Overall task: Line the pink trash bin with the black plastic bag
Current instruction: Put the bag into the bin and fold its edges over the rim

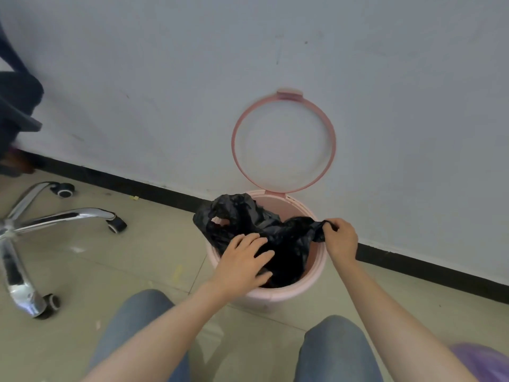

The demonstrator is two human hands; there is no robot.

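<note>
The pink trash bin (pixel 278 295) stands on the floor against the white wall, its pink ring lid (pixel 237 150) flipped up and leaning on the wall. The black plastic bag (pixel 289 241) lies crumpled inside the bin, with one bunch draped over the rim at the far left. My left hand (pixel 243 260) rests flat on the bag at the bin's near left rim, fingers spread. My right hand (pixel 340 238) pinches a handle of the bag at the right rim and holds it over the edge.
A chrome office chair base (pixel 24 230) with castors stands on the tiled floor at the left. A black baseboard (pixel 427 267) runs along the wall. My two knees in jeans are below the bin. Something purple (pixel 479 359) sits at the bottom right corner.
</note>
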